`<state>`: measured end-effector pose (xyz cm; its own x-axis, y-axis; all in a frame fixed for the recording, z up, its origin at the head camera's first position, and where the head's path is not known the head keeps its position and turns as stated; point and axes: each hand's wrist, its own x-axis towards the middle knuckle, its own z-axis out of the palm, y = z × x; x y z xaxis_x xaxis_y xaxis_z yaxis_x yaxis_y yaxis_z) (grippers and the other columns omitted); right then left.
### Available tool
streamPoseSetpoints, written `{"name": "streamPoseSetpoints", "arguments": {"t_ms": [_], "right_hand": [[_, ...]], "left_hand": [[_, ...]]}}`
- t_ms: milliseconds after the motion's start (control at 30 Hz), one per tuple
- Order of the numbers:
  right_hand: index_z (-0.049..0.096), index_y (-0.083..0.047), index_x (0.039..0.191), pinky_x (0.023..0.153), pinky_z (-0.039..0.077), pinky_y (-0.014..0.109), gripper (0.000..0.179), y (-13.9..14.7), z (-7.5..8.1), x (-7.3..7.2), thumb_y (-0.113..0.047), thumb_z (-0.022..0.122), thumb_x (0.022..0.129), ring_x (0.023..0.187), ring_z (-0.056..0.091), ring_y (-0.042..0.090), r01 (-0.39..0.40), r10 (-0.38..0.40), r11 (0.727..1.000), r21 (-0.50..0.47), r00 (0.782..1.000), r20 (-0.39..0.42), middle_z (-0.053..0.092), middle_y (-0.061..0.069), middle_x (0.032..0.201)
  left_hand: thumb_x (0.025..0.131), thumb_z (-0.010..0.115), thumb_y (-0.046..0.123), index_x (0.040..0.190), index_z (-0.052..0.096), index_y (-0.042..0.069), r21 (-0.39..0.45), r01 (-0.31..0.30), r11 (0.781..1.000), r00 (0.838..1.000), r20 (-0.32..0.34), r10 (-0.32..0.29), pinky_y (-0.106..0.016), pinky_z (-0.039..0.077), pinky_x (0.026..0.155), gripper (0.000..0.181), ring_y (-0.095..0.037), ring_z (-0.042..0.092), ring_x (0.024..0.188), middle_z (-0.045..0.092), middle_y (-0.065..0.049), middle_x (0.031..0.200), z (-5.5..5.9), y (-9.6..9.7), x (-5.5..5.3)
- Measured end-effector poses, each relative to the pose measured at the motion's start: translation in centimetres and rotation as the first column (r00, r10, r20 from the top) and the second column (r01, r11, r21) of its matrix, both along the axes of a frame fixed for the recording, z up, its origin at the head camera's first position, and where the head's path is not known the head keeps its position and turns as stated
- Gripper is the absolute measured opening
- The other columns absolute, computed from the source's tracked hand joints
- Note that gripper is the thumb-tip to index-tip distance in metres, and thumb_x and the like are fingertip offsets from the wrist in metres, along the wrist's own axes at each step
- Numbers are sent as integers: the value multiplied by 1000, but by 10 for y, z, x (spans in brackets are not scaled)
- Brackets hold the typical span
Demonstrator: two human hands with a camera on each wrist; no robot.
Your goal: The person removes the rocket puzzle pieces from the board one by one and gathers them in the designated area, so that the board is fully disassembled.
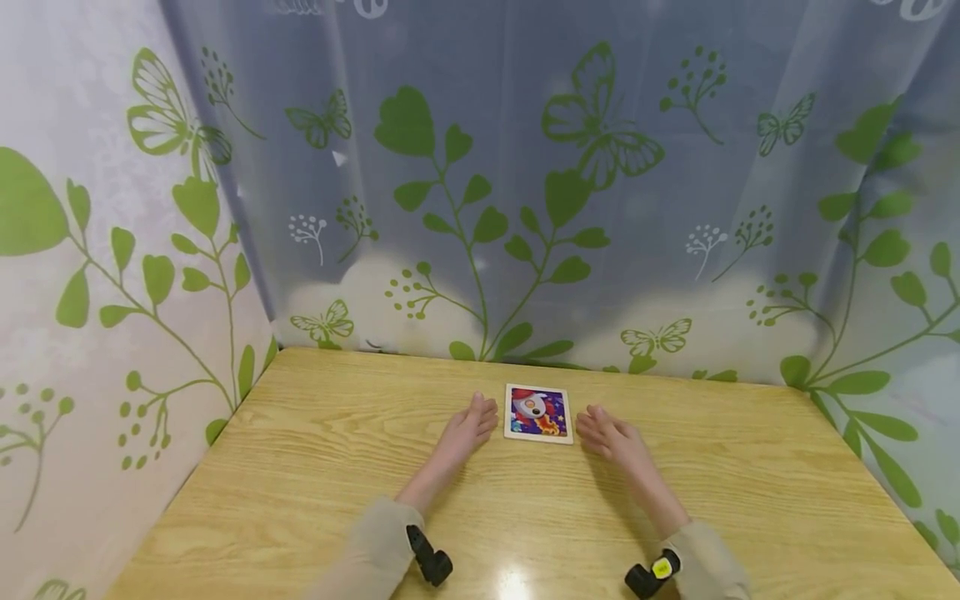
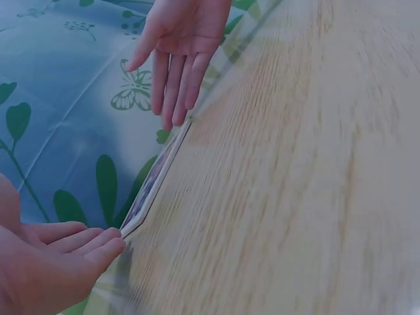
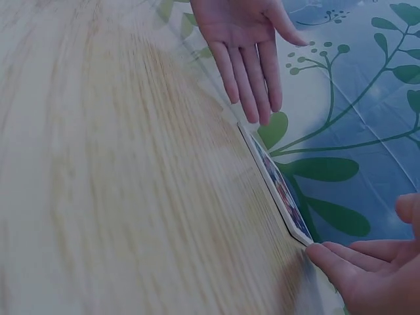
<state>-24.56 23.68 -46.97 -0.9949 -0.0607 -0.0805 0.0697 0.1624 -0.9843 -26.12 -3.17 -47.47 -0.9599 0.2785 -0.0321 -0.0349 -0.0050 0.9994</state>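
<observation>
A square picture board (image 1: 538, 414) with a pale border lies flat on the table, showing a white and red rocket with orange flames on a dark blue ground. Just left of it is my left hand (image 1: 467, 429), fingers extended and palm turned inward. My right hand (image 1: 613, 435) mirrors it on the other side, fingers also straight. Neither hand grips anything. Seen from the left wrist, the board (image 2: 154, 184) runs as a thin slanted strip between both hands. The right wrist view shows the right fingertips (image 3: 318, 252) right at the board's near corner.
The wood-grain table (image 1: 300, 467) spreads around the board. Behind it hangs a blue-grey curtain (image 1: 495, 108) with green leaves and butterflies, and similar patterned cloth (image 1: 97, 350) covers the left side. Each wrist wears a small black camera (image 1: 431, 560).
</observation>
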Motion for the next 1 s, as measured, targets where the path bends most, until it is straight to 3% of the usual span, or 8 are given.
{"name": "streamPoseSetpoints", "arguments": {"t_ms": [167,433,1000], "right_hand": [[28,13,153,111,44,36,64,1,-1,0,-38,29,113,140,45,41,-38,39,999,-38,999,31,41,31,151],[28,12,153,108,47,33,73,2,0,1,-46,37,110,139,46,38,-54,58,996,-72,997,56,42,30,151],[23,16,153,113,42,38,69,6,3,5,-38,35,112,142,42,40,-127,134,989,-81,986,97,37,32,153]], "left_hand": [[109,22,56,149,32,-16,40,14,999,997,73,-17,-48,35,118,83,-42,41,142,38,-32,153,0,6,-1],[109,20,54,148,32,-18,73,25,997,991,127,-34,-47,34,119,83,-42,40,143,38,-34,152,1,8,-3],[109,20,57,149,33,-17,105,46,993,984,166,-63,-48,34,119,85,-41,39,144,38,-34,153,3,3,4]]}}
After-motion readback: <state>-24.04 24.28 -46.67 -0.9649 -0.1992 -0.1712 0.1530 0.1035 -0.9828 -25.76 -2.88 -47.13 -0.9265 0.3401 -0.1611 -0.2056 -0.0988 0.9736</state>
